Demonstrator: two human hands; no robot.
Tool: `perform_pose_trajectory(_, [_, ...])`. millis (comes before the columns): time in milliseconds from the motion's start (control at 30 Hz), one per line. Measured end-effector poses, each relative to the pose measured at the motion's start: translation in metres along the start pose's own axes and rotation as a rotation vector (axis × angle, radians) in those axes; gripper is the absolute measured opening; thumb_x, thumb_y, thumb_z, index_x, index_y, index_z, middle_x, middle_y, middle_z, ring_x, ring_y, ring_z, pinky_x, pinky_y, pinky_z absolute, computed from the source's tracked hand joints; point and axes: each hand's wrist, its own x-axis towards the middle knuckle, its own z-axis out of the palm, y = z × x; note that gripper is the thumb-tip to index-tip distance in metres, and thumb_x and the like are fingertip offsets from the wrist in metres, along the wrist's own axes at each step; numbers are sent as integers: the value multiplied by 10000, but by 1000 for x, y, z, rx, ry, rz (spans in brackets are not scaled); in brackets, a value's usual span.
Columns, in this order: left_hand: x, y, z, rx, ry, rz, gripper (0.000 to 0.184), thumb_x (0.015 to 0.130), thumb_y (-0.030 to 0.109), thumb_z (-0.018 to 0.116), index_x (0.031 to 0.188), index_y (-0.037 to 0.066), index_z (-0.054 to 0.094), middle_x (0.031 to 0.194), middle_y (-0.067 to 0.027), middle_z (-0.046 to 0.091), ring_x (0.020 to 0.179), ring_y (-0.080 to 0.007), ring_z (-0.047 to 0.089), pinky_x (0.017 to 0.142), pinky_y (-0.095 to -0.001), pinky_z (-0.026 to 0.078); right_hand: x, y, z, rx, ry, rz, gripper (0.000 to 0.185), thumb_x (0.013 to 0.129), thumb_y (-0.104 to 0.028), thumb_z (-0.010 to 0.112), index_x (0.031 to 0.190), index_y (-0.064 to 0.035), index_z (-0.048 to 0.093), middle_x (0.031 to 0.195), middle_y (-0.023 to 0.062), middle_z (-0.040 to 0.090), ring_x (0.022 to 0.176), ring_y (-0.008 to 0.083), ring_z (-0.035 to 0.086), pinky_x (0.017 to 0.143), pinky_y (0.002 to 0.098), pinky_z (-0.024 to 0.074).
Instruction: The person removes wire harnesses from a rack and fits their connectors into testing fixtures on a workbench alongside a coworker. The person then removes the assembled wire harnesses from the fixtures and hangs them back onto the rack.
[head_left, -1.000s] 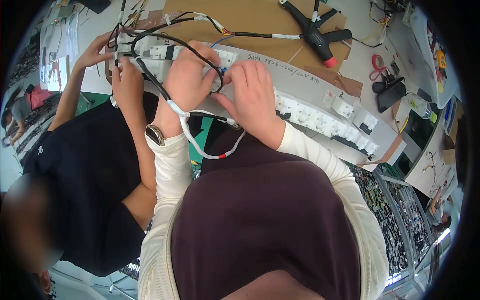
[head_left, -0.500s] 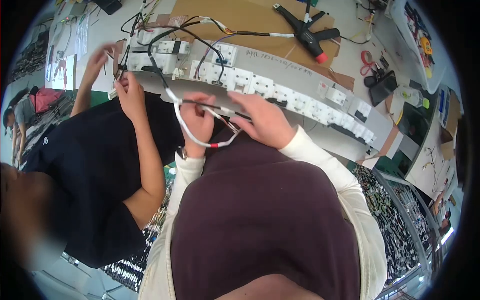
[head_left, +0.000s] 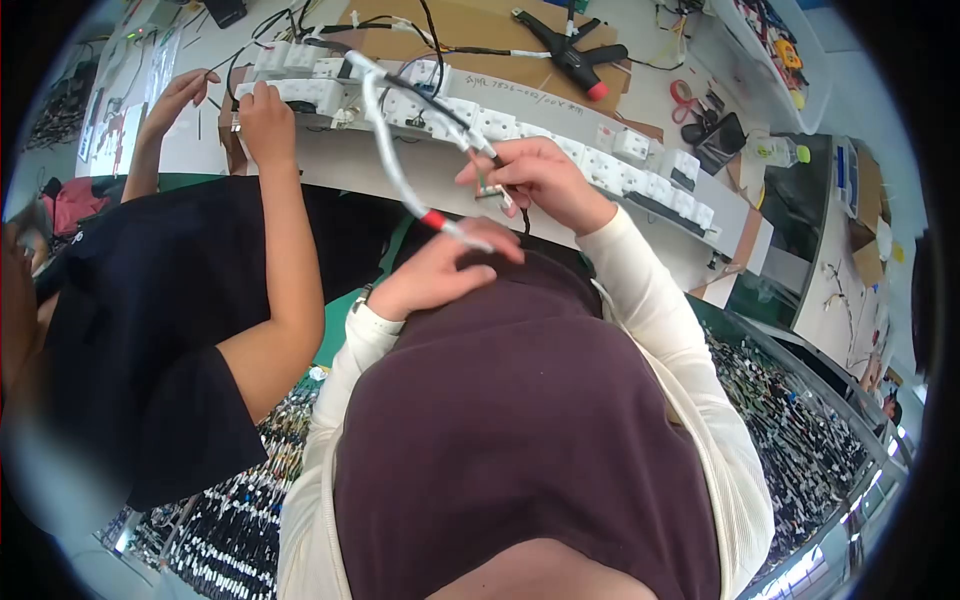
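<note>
Right hand (head_left: 550, 180): raised in front of the board; its grip is narrow, with the fingertips closed on the black branch (head_left: 432, 98) of the wire harness near a small pale connector (head_left: 492, 192).
Left hand (head_left: 435, 275): lower down, over the front of the dark top (head_left: 530, 420), blurred; the end of the white branch (head_left: 390, 150) crosses its fingers, but I cannot tell whether its grip holds it.
Wire harness: in the air between the person and the bench (head_left: 642, 85), splitting into 2 branches at a white-wrapped joint (head_left: 362, 66); the white branch bears 1 red band (head_left: 433, 220).
Board (head_left: 500, 102): on the bench beyond the hands, with handwriting and a row of white blocks (head_left: 495, 125).
Black tool (head_left: 570, 58): red-tipped, lying on brown cardboard (head_left: 480, 25) behind the board.
Co-worker: at the left in black, 1 hand (head_left: 268, 125) at the blocks' left end, the other (head_left: 178, 103) holding a thin dark wire.
</note>
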Motion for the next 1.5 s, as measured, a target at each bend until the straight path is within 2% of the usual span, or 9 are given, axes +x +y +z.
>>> perform_pose_trajectory(167, [-15, -81, 17, 302, 252, -35, 100, 933, 155, 628, 913, 64, 664, 964, -123, 637, 955, -305, 622, 845, -395, 509, -29, -11, -21, 92, -329, 44, 587, 582, -374, 934, 886, 73, 708, 658, 52, 640, 515, 101, 562, 465, 243, 417])
perform_pose_trajectory(300, [-37, -97, -4, 905, 488, -504, 134, 953, 195, 579, 1025, 101, 642, 1039, -159, 637, 921, -396, 628, 757, -460, 518, -56, -18, -53, 8, -580, 64, 510, 579, -248, 947, 926, 63, 741, 656, 50, 648, 514, 72, 545, 449, 225, 393])
perform_pose_trajectory(467, [-33, -75, -12, 649, 736, -283, 145, 957, 58, 498, 1061, 38, 597, 904, -157, 664, 809, -360, 663, 728, -426, 534, -67, -45, -15, -253, -822, 158, 453, 633, -164, 947, 990, 42, 759, 696, 28, 648, 551, 57, 524, 477, 243, 373])
perform_pose_trajectory(567, [-24, -69, -8, 269, 376, -202, 355, 892, -18, 587, 1242, 39, 572, 1015, -117, 702, 978, -214, 677, 874, -316, 521, -66, -51, 2, -249, -1007, -31, 386, 671, -133, 931, 977, 34, 765, 667, 63, 674, 528, 114, 604, 454, 240, 442])
perform_pose_trajectory(767, [7, -163, 47, -360, -139, -318, 618, 903, 129, 681, 1469, 78, 440, 1489, -147, 457, 1333, -285, 478, 1117, -405, 386, -43, -96, 17, 192, -598, -513, 295, 696, -157, 895, 914, -25, 746, 743, 74, 626, 662, 158, 574, 669, 314, 490])
perform_pose_trajectory(867, [35, -151, 60, -161, -274, -221, 588, 926, 187, 665, 1466, 87, 455, 1503, -140, 446, 1344, -252, 462, 1133, -359, 356, -24, -121, 8, 249, -573, -633, 310, 820, -202, 840, 1103, -175, 717, 892, -37, 501, 802, 93, 531, 997, 355, 565])
perform_pose_trajectory(1033, [76, -170, 97, -132, -517, -312, 312, 1009, 174, 561, 1295, 50, 567, 1221, -100, 636, 1071, -208, 632, 987, -331, 471, -10, -127, 3, 606, -548, -602, 331, 842, -196, 810, 1157, -153, 716, 920, -1, 463, 849, 127, 508, 1023, 351, 513])
perform_pose_trajectory(1233, [0, -104, 51, -870, 236, -250, 223, 998, 88, 498, 1206, 35, 558, 1104, -94, 647, 927, -159, 645, 778, -267, 551, -12, -68, -37, -109, 126, -734, 206, 866, -87, 686, 1035, 30, 695, 977, 137, 624, 857, 252, 665, 867, 400, 610])
perform_pose_trajectory(1500, [-58, -59, 62, -524, 880, -301, 392, 1046, 377, 378, 890, 55, 537, 665, -17, 513, 608, -93, 442, 600, -230, 339, 14, 40, -31, -1154, 521, -648, 193, 727, -17, 795, 909, -33, 733, 873, 73, 709, 857, 230, 681, 727, 314, 547])
